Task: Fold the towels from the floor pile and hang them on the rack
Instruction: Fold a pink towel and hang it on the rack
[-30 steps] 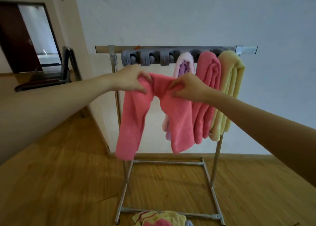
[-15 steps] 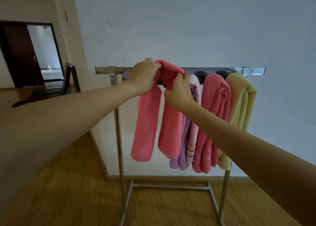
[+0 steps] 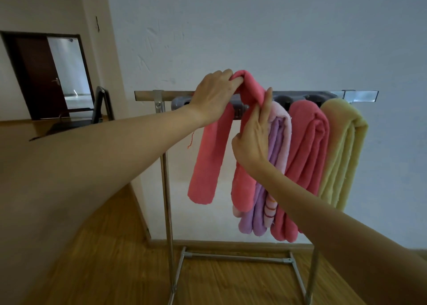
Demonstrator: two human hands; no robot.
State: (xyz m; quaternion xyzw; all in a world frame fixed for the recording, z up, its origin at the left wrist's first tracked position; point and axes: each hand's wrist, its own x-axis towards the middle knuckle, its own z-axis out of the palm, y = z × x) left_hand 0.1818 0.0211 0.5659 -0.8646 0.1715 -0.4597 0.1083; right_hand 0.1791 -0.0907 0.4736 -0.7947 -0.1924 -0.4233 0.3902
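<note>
Towel (image 3: 208, 157) now drapes over the rack bar (image 3: 147, 95), up from chest height a second ago. Our left hand (image 3: 215, 94) grips its fold; our right hand (image 3: 254, 133) presses flat, fingers straight. Release comes next.

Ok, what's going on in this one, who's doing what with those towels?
A person is hanging a folded pink towel over the top bar of a metal rack. The left hand grips the fold at the top, and the right hand lies with straight fingers against the front half. Its two ends hang down either side of the bar. Three towels already hang to its right: a purple and pink one, another pink one and a yellow one.
</note>
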